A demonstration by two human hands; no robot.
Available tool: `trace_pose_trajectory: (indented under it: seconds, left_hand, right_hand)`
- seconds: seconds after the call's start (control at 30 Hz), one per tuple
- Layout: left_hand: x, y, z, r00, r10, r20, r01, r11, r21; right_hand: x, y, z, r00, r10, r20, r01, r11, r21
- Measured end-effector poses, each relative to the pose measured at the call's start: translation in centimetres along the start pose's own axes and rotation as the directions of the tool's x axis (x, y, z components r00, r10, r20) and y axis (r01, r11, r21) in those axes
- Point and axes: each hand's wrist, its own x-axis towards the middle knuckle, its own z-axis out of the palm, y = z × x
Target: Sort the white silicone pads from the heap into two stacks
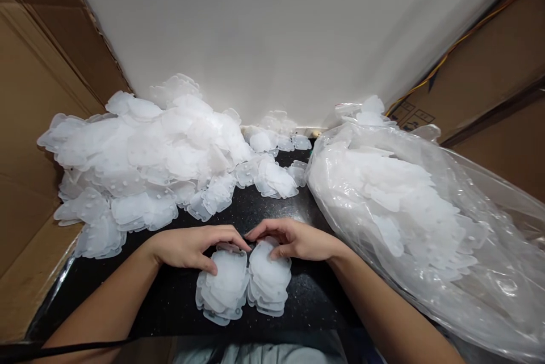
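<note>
Centrally, left stack (223, 287) and right stack (269, 279) of translucent plastic pieces, touching side by side on the black table (170, 301), long axes pointing away from the body. Left grip (187, 246) clamped over the left stack's far end, right grip (293, 239) likewise on the right stack, fingertips nearly meeting. Farther left, a loose heap (145, 154); farther right, a filled bag (426, 222).

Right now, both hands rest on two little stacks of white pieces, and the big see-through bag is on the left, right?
No: the head view shows the bag on the right. The left hand and right hand do rest on the two little stacks.
</note>
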Motion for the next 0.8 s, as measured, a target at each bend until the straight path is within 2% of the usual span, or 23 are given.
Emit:
trace_pose_trajectory:
  seconds: [0.07, 0.1, 0.17, 0.2, 0.23, 0.3, 0.33, 0.37, 0.43, 0.53, 0.6, 0.7, 0.8]
  left_hand:
    - [0.2, -0.2, 0.1, 0.999, 0.023, -0.043, -0.023, 1.000, 0.004]
    - [0.4, -0.3, 0.2, 0.996, 0.029, -0.080, -0.029, 1.000, 0.002]
    - [0.8, -0.7, 0.3, 0.973, 0.016, -0.232, -0.014, 1.000, 0.011]
    - [1.1, -1.2, 0.2, 0.936, 0.004, -0.352, 0.011, 0.999, 0.041]
    - [1.4, -1.7, 0.2, 0.874, 0.002, -0.487, 0.049, 0.995, 0.092]
    - [2.0, -3.0, 0.0, 0.704, 0.045, -0.709, 0.170, 0.958, 0.230]
    - [2.2, -3.7, -0.2, 0.646, 0.080, -0.759, 0.226, 0.930, 0.290]
    - [2.4, -4.3, -0.3, 0.623, 0.104, -0.775, 0.261, 0.906, 0.332]
    - [2.6, -5.0, -0.6, 0.617, 0.135, -0.775, 0.293, 0.875, 0.386]
    - [2.7, -4.9, -0.6, 0.626, 0.152, -0.765, 0.306, 0.854, 0.420]
    - [2.6, -4.5, -0.4, 0.629, 0.158, -0.761, 0.313, 0.845, 0.434]
    - [2.6, -3.9, -0.2, 0.635, 0.151, -0.757, 0.315, 0.844, 0.433]
    - [2.4, -3.5, -0.1, 0.637, 0.126, -0.760, 0.313, 0.859, 0.404]
  right_hand:
    - [0.2, 0.0, 0.0, 0.997, -0.059, -0.043, 0.057, 0.998, -0.034]
    - [0.3, 0.2, -0.1, 0.992, -0.078, -0.102, 0.072, 0.996, -0.054]
    - [0.7, 0.6, -0.5, 0.944, -0.120, -0.308, 0.076, 0.986, -0.150]
    - [0.8, 0.9, -0.8, 0.891, -0.155, -0.427, 0.060, 0.972, -0.227]
    - [1.0, 1.2, -1.1, 0.824, -0.202, -0.530, 0.029, 0.948, -0.316]
    - [1.3, 2.0, -1.7, 0.696, -0.316, -0.644, -0.064, 0.867, -0.495]
    - [1.5, 2.3, -2.0, 0.656, -0.360, -0.663, -0.113, 0.822, -0.558]
    - [1.6, 2.7, -2.2, 0.636, -0.385, -0.668, -0.158, 0.783, -0.602]
    - [1.7, 3.1, -2.5, 0.610, -0.397, -0.686, -0.245, 0.729, -0.639]
    - [1.7, 3.2, -2.7, 0.559, -0.370, -0.742, -0.388, 0.674, -0.628]
    - [1.6, 2.9, -3.0, 0.553, -0.349, -0.756, -0.459, 0.630, -0.627]
    - [1.3, 2.7, -3.5, 0.570, -0.347, -0.745, -0.489, 0.586, -0.646]
    - [1.2, 3.0, -4.0, 0.554, -0.369, -0.747, -0.480, 0.591, -0.648]
